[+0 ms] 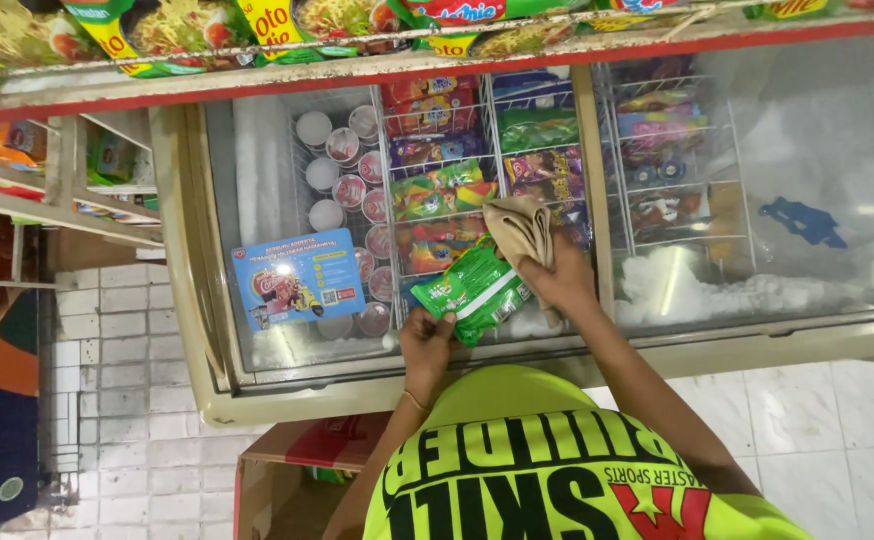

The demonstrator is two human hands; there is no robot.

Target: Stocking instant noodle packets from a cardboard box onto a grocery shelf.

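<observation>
You stood over the white chest freezer [197,300] and your left hand [425,345] pinched the lower end of a green, glossy plastic snack packet [477,290], thumb and fingers closed on its edge. The packet lay just above the open freezer top, its long axis running from about eight o'clock, at your left hand, up toward two o'clock, at your right hand. Your right hand [555,280] touched the packet's upper end and was curled tight around a crumpled beige cloth [523,228], which bunched out toward eleven o'clock from the knuckles. Both hands met the packet, but the left one had the firmer hold on it, while the right was mostly taken up with the cloth. Beneath the packet sat white wire baskets [487,110] packed with colourful wrapped ice creams, and at nine o'clock from your hands stood a column of round white-lidded cups [329,175]. At three o'clock, a frosted sliding glass lid [817,180] covered the rest of the freezer, with thick frost [677,285] heaped along its near edge.
</observation>
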